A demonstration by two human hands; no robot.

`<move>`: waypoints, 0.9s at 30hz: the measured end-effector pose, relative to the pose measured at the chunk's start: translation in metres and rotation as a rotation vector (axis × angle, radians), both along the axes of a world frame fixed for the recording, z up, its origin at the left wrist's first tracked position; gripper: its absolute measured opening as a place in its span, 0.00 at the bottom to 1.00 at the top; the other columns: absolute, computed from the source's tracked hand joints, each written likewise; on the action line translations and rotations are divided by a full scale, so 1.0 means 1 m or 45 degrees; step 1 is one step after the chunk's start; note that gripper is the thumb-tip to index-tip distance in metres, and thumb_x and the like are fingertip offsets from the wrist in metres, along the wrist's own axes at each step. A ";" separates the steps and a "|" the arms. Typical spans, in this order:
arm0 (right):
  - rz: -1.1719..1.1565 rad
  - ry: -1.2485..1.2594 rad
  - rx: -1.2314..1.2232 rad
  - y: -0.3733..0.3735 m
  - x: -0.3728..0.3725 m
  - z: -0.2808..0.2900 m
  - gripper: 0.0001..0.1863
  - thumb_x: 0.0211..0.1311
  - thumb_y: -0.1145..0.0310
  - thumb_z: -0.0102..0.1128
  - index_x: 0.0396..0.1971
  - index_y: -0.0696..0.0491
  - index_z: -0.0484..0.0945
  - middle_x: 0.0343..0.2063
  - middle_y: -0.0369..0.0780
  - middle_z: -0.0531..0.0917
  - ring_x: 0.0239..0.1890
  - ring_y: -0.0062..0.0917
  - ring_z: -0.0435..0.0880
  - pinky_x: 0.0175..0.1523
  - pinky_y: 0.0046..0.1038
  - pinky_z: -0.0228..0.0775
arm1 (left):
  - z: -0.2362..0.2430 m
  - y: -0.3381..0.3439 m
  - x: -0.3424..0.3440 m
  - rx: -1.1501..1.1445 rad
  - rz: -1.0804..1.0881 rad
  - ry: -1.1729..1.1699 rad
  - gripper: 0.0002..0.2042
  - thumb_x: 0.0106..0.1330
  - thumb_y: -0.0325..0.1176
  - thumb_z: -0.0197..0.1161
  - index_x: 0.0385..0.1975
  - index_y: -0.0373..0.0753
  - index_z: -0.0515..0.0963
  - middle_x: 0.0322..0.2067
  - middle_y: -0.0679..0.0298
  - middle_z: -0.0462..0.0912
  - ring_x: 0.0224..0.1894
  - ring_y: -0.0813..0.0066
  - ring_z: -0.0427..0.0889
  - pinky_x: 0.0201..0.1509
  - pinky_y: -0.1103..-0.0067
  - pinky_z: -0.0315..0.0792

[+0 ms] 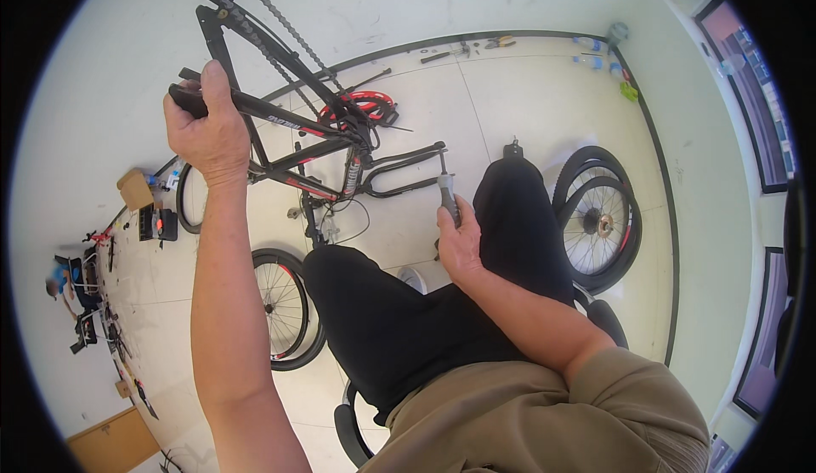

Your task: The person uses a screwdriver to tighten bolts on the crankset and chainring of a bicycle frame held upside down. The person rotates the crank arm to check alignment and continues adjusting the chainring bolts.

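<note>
In my raised left hand point(212, 124) the fingers are wrapped around a dark end of the black bicycle frame point(280, 120). The exact part under the palm is hidden. The frame stands tilted before me without wheels, with white and red markings, and a chain point(285, 18) hangs along its upper part. My right hand point(460, 239) is closed around the grey handle of a screwdriver point(447, 188), its shaft pointing up and away from my lap. Beyond the screwdriver tip, apart from it, is the black fork point(404, 167).
Two wheels point(629, 226) lie overlapped at the right, and another wheel point(302, 333) is by my left knee. A red coiled cable point(365, 103) lies behind the frame. A hammer point(446, 54), pliers point(501, 42) and bottles point(591, 61) lie by the far wall. A person point(59, 277) is far left.
</note>
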State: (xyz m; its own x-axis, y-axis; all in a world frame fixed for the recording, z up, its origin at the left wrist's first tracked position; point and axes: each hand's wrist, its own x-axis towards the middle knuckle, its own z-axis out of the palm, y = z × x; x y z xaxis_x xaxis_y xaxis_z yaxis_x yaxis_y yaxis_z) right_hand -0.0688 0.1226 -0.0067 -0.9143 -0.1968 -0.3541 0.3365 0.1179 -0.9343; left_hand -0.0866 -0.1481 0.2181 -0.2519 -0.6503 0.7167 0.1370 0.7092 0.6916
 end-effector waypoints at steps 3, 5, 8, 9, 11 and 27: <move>-0.008 -0.030 0.033 -0.001 -0.001 0.004 0.23 0.67 0.65 0.57 0.59 0.59 0.69 0.38 0.41 0.78 0.41 0.27 0.75 0.51 0.28 0.68 | 0.000 0.000 0.002 -0.011 0.003 0.002 0.16 0.61 0.40 0.71 0.29 0.35 0.73 0.25 0.70 0.76 0.28 0.84 0.72 0.33 0.84 0.69; -0.019 0.052 0.072 -0.003 -0.003 0.002 0.24 0.66 0.65 0.56 0.58 0.59 0.69 0.35 0.41 0.79 0.38 0.27 0.76 0.49 0.27 0.69 | -0.003 -0.004 0.004 -0.037 0.010 0.007 0.15 0.61 0.40 0.71 0.29 0.35 0.74 0.24 0.70 0.76 0.28 0.84 0.72 0.33 0.84 0.69; 0.017 -0.197 0.057 -0.009 -0.011 -0.013 0.20 0.66 0.65 0.55 0.53 0.59 0.72 0.30 0.40 0.78 0.30 0.25 0.75 0.38 0.29 0.69 | -0.004 -0.004 0.000 -0.023 -0.070 0.084 0.16 0.61 0.40 0.71 0.29 0.35 0.74 0.24 0.70 0.77 0.28 0.84 0.72 0.33 0.84 0.69; 0.037 -0.341 0.041 -0.011 -0.017 -0.021 0.18 0.65 0.65 0.55 0.51 0.59 0.73 0.28 0.40 0.77 0.27 0.25 0.74 0.33 0.30 0.68 | -0.003 -0.002 -0.001 -0.069 -0.024 0.046 0.13 0.65 0.36 0.68 0.28 0.36 0.73 0.25 0.71 0.75 0.29 0.84 0.69 0.33 0.84 0.66; 0.191 -0.983 0.018 -0.015 -0.030 -0.041 0.10 0.65 0.64 0.54 0.39 0.55 0.73 0.22 0.36 0.73 0.16 0.19 0.63 0.19 0.28 0.55 | 0.000 0.002 -0.002 -0.061 0.000 0.003 0.13 0.64 0.36 0.69 0.28 0.36 0.73 0.25 0.71 0.75 0.29 0.84 0.69 0.34 0.84 0.67; 0.074 -0.971 -0.274 -0.012 -0.022 -0.015 0.12 0.69 0.61 0.53 0.45 0.52 0.72 0.27 0.36 0.73 0.16 0.16 0.62 0.23 0.24 0.60 | -0.004 0.000 -0.002 -0.098 0.060 0.030 0.16 0.58 0.42 0.73 0.28 0.36 0.75 0.21 0.71 0.77 0.24 0.84 0.71 0.31 0.83 0.70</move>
